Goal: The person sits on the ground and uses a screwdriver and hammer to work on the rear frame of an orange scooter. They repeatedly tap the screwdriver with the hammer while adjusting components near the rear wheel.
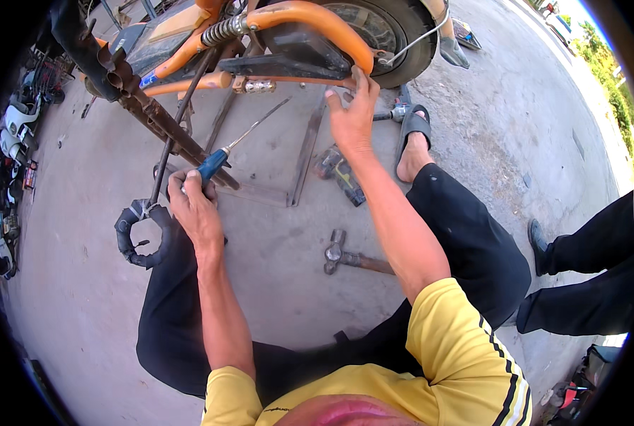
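Observation:
My left hand [195, 206] is closed round the blue handle of a screwdriver [212, 164], whose long thin shaft points up and to the right, away from me. Farther off stands an orange two-wheeler frame [304, 15] with a coil spring [224, 31] and a black-tyred wheel [410, 53]. At the low end of the curved orange tube, beside the wheel's hub, my right hand [355, 113] reaches up with its fingertips touching the metal. Its thumb stands apart from the fingers, and I see nothing held in it.
On the concrete lie a hammer [356, 261], a green-and-black cordless tool [347, 182] and an angled metal bar [304, 160]. A rusty stand [182, 142] and a rod with a black ring [124, 234] rise at left. Another person's dark-trousered legs [579, 298] are at right.

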The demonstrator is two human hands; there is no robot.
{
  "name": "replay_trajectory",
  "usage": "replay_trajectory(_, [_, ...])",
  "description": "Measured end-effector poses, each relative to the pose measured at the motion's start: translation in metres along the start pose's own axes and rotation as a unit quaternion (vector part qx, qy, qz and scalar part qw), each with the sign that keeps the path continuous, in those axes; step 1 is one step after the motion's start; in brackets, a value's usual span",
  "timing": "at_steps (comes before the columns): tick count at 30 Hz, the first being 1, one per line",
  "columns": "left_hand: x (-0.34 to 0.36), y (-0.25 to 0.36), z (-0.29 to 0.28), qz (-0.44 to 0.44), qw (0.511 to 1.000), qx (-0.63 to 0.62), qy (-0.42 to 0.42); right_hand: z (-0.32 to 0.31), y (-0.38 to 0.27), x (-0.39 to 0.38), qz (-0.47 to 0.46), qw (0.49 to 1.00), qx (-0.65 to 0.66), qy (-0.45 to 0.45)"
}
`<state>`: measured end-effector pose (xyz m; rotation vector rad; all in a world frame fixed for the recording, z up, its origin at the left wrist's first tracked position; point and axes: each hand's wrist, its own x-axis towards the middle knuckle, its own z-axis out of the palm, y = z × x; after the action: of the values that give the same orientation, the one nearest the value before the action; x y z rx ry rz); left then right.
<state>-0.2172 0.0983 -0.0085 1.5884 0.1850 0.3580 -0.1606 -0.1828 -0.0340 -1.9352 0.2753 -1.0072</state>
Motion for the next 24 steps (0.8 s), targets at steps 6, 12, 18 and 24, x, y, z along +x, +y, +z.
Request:
replay_trajectory(6, [-0.007,0.007,0.003,-0.032,0.998,0.012,-0.056,0.002,-0.022,0.002,0.14,0.985,0.091,-0.049])
replay_trajectory(12, [-0.02,0.012,0.01,-0.063,0.993,0.054,-0.087,-0.005,0.014,0.008,0.149,0.969,0.197,-0.017])
replay_trajectory(18, [-0.047,0.002,0.057,-0.068,0.983,0.018,-0.167,-0.015,0.0,-0.078,0.439,0.823,0.342,-0.113])
replay_trajectory(24, [-0.071,0.006,0.103,0.207,0.86,0.323,-0.337,-0.025,-0.017,-0.135,0.495,0.642,0.566,-0.149])
